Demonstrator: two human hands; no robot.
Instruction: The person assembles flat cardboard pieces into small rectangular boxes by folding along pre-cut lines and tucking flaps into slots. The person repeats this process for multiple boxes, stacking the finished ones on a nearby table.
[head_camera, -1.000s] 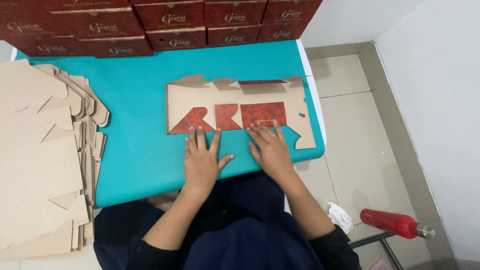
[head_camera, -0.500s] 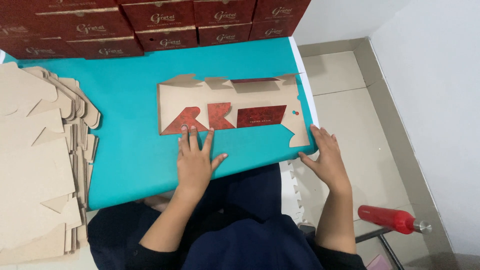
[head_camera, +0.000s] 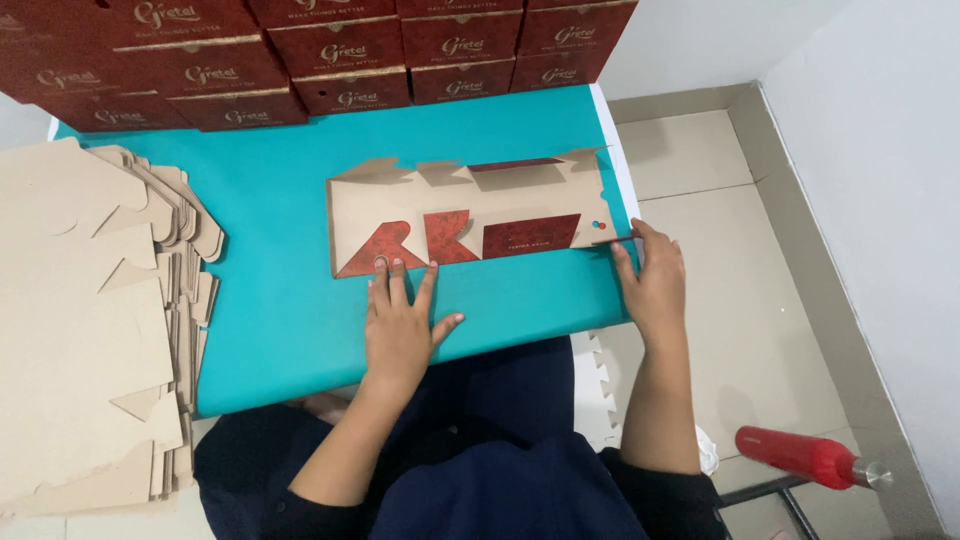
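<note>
Head view. One flat die-cut carton blank lies unfolded near the middle of the teal tabletop, plain brown side up. Three dark-red printed panels are folded back along its near edge, and a red strip shows along the far edge. The top edge is jagged with flaps.

Left hand: open, fingers spread, palm flat on the teal surface, fingertips resting on the blank's near edge.

Right hand: at the table's right edge, thumb and fingers pinching the thin end flap at the blank's right end.

Edges and room: the blank's right end reaches the table's right edge. Bare teal lies between the blank and the stack of flat brown blanks on the left, well apart. At the far edge stand assembled dark-red boxes in stacked rows; full count cut off by the frame. Tiled floor lies to the right; one red cylinder with a metal tip sits low right.
</note>
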